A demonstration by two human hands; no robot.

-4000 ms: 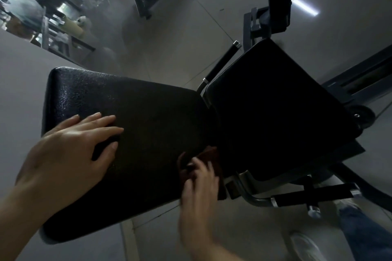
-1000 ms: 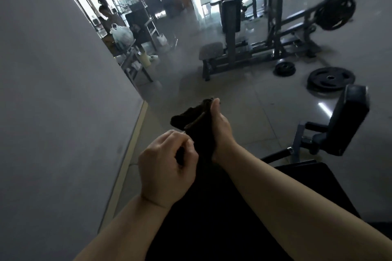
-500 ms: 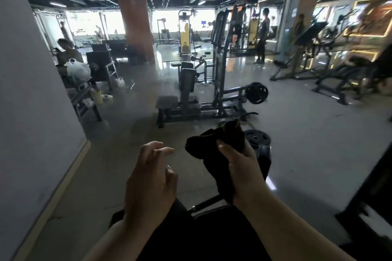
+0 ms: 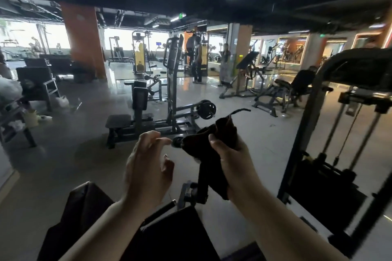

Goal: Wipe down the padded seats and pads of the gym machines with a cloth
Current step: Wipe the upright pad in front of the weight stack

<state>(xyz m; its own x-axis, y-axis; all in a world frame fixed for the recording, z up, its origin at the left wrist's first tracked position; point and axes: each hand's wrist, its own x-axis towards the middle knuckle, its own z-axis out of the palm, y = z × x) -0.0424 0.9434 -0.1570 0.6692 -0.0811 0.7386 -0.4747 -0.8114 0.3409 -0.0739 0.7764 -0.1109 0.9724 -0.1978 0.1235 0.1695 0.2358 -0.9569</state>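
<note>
A dark bunched cloth [image 4: 214, 140] is gripped in my right hand [image 4: 233, 161], held up at chest height, with a loose end hanging below the fist. To its left my left hand [image 4: 148, 165] hovers with loosely spread, slightly curled fingers, holding nothing and a little apart from the cloth. Below both forearms lies the black padded bench: its back pad [image 4: 80, 216] at lower left and its seat pad [image 4: 176, 237] at lower centre. A small black pad on a metal bracket [image 4: 201, 188] is partly hidden behind the cloth.
A cable machine frame [image 4: 307, 133] with a weight stack [image 4: 324, 184] stands close on the right. Ahead on the glossy floor sits a plate-loaded machine with a low seat [image 4: 118, 121] and a weight plate [image 4: 205, 109]. A chair and bags [image 4: 36, 89] are at left. People stand far back.
The view rose from the bench to the gym hall. My left hand let go of the cloth and opened, while my right hand kept holding the cloth raised.
</note>
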